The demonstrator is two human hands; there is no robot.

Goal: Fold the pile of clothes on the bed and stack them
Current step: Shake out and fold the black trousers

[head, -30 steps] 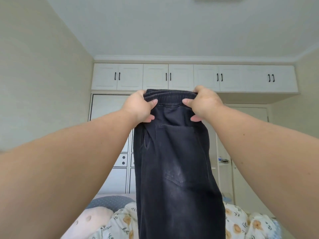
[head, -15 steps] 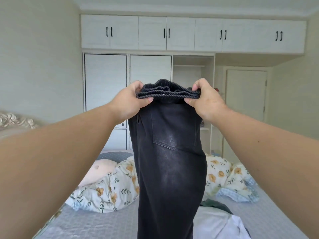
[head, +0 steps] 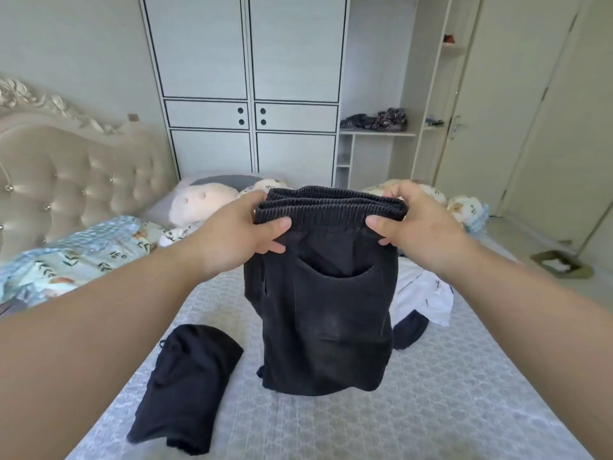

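Note:
I hold dark trousers (head: 326, 313) up over the bed (head: 431, 410) by their elastic waistband. My left hand (head: 238, 234) grips the waistband's left end and my right hand (head: 418, 224) grips its right end. The legs hang down and bunch on the mattress. A folded black garment (head: 185, 386) lies on the bed at the lower left. Behind the trousers on the right lie a white garment (head: 421, 293) and a dark garment (head: 409, 330), both partly hidden.
A floral quilt (head: 73, 250) and a pale plush pillow (head: 199, 200) sit at the bed's head by the tufted headboard (head: 66, 174). A white wardrobe (head: 245, 94) stands beyond, with open shelves (head: 374, 131) and a door (head: 517, 111) at right.
My view has tilted down from the ceiling to the bed. Both hands have lowered the trousers, whose legs now rest on the mattress.

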